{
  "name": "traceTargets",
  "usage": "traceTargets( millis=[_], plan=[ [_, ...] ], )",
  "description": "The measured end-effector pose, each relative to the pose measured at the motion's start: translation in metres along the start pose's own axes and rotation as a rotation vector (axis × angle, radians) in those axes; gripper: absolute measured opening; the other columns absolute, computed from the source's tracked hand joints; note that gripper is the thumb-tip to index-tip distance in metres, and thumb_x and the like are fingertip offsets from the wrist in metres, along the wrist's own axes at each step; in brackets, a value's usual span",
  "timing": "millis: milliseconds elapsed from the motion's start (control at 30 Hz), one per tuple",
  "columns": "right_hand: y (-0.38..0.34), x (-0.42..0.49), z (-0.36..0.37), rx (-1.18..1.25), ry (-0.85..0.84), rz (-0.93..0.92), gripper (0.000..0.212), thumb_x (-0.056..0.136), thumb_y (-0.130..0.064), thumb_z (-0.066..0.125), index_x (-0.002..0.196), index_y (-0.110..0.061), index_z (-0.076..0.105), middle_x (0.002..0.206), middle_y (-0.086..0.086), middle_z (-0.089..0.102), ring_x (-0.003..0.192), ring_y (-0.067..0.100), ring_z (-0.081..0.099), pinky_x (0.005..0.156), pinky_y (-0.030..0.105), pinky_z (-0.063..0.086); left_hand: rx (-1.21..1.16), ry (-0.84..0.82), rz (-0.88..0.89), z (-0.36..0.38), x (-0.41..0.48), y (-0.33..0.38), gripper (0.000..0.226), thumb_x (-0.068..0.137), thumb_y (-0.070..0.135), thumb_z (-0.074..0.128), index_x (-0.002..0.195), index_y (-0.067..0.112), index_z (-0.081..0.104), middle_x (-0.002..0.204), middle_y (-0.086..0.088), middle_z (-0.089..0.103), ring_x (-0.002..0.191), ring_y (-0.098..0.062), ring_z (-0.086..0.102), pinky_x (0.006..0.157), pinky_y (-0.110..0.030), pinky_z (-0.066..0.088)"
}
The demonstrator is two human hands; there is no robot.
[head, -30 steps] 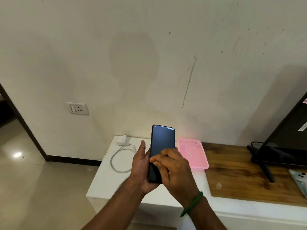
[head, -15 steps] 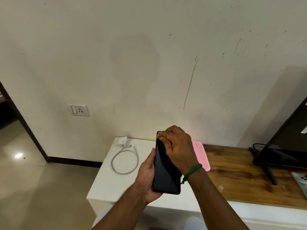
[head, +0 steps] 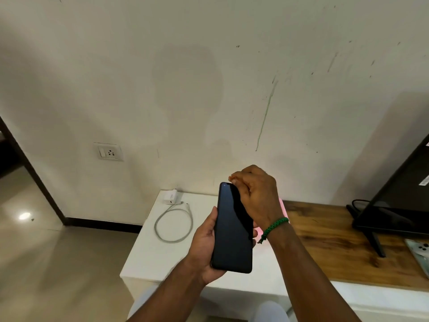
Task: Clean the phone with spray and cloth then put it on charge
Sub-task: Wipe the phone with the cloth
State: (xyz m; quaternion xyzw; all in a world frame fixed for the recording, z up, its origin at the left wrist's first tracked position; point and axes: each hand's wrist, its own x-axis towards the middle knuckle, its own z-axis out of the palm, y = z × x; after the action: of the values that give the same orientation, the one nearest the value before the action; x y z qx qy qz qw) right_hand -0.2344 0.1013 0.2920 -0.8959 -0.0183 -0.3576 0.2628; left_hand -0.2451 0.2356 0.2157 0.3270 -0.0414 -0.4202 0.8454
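Note:
I hold a black phone [head: 232,228] upright over the white table [head: 157,256], its dark screen facing me. My left hand [head: 205,247] grips its lower half from the left and behind. My right hand [head: 257,196], with a green band at the wrist, curls its fingers round the phone's top right corner. An orange tint shows at the fingertips; I cannot tell whether they hold anything else. A white charger plug [head: 170,198] and its looped white cable [head: 174,223] lie on the table by the wall. A wall socket [head: 108,152] sits to the left, above the floor. No spray bottle shows.
A pink tray [head: 283,206] is mostly hidden behind my right hand. To the right, a wooden top [head: 325,240] carries a black TV [head: 399,205] on its stand and a second pale phone [head: 420,252] at the frame edge. Tiled floor lies left.
My right hand slid from the lower screen up to the phone's top edge. The phone moved a little lower and nearer to me, and now hides most of the pink tray.

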Motion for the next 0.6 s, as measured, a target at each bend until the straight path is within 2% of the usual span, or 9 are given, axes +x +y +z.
traceTargets(
  millis=[100, 300, 500, 600],
  plan=[
    [0.004, -0.003, -0.004, -0.021, 0.02, 0.013, 0.013, 0.087, -0.004, 0.061, 0.088, -0.006, 0.074, 0.085, 0.01, 0.066, 0.078, 0.021, 0.061, 0.074, 0.031, 0.052, -0.014, -0.023, 0.005, 0.001, 0.0, 0.005, 0.058, 0.09, 0.055, 0.041, 0.112, 0.009, 0.07, 0.107, -0.023, 0.067, 0.085, -0.033, 0.066, 0.082, -0.044, 0.054],
    [0.012, -0.011, -0.009, -0.048, 0.049, 0.024, 0.013, 0.087, -0.003, 0.062, 0.088, -0.007, 0.074, 0.084, 0.008, 0.065, 0.077, 0.018, 0.06, 0.072, 0.025, 0.049, -0.005, -0.058, -0.016, -0.003, 0.001, 0.009, 0.064, 0.095, 0.056, 0.036, 0.126, 0.006, 0.06, 0.121, -0.024, 0.061, 0.094, -0.033, 0.063, 0.089, -0.044, 0.051],
    [0.023, -0.012, -0.009, -0.073, 0.088, 0.025, 0.012, 0.087, -0.005, 0.062, 0.09, -0.006, 0.074, 0.086, 0.01, 0.068, 0.077, 0.02, 0.063, 0.073, 0.022, 0.048, -0.005, -0.112, -0.015, -0.011, 0.004, 0.012, 0.064, 0.095, 0.056, 0.036, 0.129, 0.007, 0.058, 0.122, -0.022, 0.062, 0.098, -0.032, 0.064, 0.091, -0.043, 0.05],
    [0.035, -0.017, -0.009, -0.058, 0.111, 0.066, 0.013, 0.088, -0.009, 0.063, 0.093, -0.006, 0.074, 0.089, 0.01, 0.07, 0.079, 0.015, 0.062, 0.075, 0.018, 0.044, 0.022, -0.1, 0.009, -0.016, 0.008, 0.017, 0.062, 0.094, 0.055, 0.04, 0.13, 0.007, 0.057, 0.122, -0.021, 0.062, 0.101, -0.033, 0.063, 0.093, -0.043, 0.051]
  ],
)
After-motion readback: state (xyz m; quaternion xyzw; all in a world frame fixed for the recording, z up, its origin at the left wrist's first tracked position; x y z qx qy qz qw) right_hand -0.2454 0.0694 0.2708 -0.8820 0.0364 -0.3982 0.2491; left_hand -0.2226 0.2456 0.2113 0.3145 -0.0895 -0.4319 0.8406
